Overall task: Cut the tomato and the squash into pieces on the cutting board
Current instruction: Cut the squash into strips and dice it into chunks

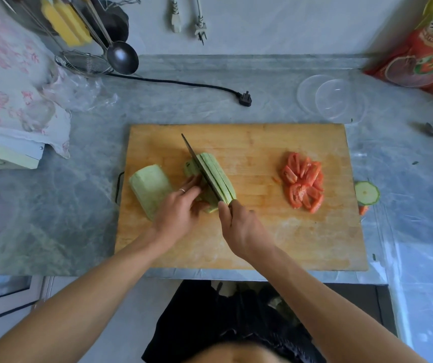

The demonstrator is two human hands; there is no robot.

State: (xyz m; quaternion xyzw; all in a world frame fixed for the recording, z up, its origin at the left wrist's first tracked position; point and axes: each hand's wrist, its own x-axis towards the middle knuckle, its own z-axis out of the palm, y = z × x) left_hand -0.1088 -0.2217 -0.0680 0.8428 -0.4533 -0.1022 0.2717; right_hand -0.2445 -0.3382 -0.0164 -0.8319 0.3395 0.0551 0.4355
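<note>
Looking down from the head camera, I see a wooden cutting board at the centre of a grey marble counter. At about three o'clock on the board lies a heap of red tomato pieces, already cut. Left of centre, toward nine o'clock, is the pale green squash: one half lies untouched near the left edge, and the other half is being sliced lengthwise into planks.

My right hand is closed around the handle of a knife, whose blade runs toward eleven o'clock through the squash. My left hand, wearing a ring, has its fingers curled against the uncut side of the squash, steadying it just beside the blade.

To do this cut well, I judge the blade should stay upright and parallel to the slices already made, with the left fingertips tucked back so the knuckles guide the flat of the knife. The planks still need crosswise cuts, and the second half is yet to be started.

A round squash end sits off the board at three o'clock.
</note>
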